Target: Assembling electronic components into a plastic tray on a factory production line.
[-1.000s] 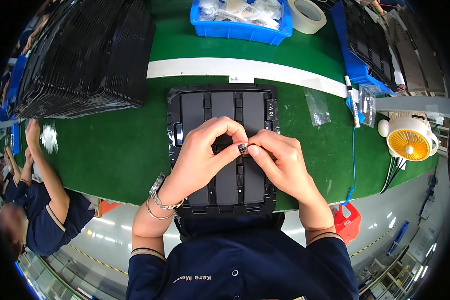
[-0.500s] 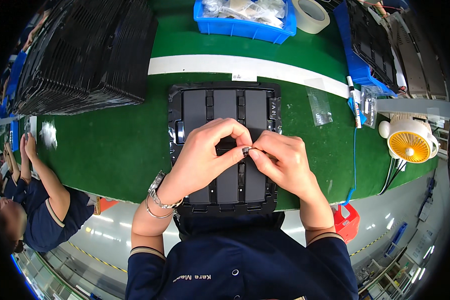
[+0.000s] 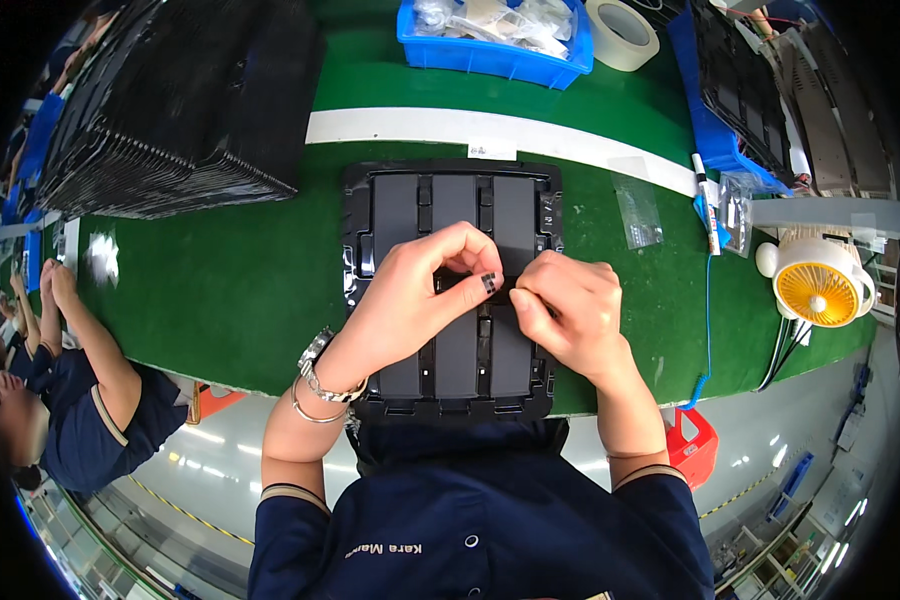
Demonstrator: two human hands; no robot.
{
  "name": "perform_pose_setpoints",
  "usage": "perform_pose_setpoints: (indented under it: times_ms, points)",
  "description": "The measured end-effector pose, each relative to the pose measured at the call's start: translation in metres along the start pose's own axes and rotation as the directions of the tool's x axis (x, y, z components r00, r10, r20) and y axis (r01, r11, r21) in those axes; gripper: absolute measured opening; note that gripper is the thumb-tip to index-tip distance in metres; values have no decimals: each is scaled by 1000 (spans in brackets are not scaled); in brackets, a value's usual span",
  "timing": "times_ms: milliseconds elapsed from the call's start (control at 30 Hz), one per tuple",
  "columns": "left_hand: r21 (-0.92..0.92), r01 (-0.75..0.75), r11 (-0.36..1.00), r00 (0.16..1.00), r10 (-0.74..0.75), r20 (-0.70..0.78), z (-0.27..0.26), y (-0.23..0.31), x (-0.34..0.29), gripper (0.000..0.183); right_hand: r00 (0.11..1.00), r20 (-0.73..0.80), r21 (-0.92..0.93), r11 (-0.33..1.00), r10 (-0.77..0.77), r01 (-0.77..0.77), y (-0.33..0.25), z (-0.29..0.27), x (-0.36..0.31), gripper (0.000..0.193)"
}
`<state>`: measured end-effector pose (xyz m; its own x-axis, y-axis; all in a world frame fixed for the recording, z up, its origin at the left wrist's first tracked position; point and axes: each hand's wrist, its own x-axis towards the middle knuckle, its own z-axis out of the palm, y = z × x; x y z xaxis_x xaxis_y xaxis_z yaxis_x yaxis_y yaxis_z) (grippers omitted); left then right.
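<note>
Over a black plastic tray (image 3: 352,225) with long dark grey panels in its slots, my two hands are close together. My left hand (image 3: 420,285) is closed, its index finger curled toward the thumb. At that thumb's tip is a tiny black piece with pale squares (image 3: 489,283), too small to name. Pinched fingers and thumb close my right hand (image 3: 575,310), just right of the piece and a small gap away from it. What those fingers hold, if anything, is hidden. Both hands cover the tray's middle.
A tall stack of black trays (image 3: 180,110) stands at the left. Beyond are a blue bin (image 3: 495,55) of plastic bags and a tape roll (image 3: 622,35). Rightward lie a clear plastic sheet (image 3: 637,205), a marker (image 3: 707,205) and a yellow-white fan (image 3: 818,288). A co-worker (image 3: 90,400) sits left.
My hands have parted slightly: a small gap now separates the right fingertips from the left thumb. The black piece stays at my left thumb. The view has shifted a little.
</note>
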<state>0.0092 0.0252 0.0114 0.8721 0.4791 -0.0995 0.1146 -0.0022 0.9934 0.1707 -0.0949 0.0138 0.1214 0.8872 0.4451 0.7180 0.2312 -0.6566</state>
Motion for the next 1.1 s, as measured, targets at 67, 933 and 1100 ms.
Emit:
perform_pose_setpoints:
  times_ms: [67,933,1100]
  points:
    - [42,-12,999,998,14,-64,1,2,-4,10,998,-12,58,996,68,-67,-2,-4,-1,13]
    - [911,-300,283,899,404,170,-22,-32,-124,40,877,173,514,718,448,-469,-23,4,-9,21]
    - [741,-6,672,950,234,-204,-17,-36,-129,52,858,261,486,708,443,-513,-25,6,-13,19]
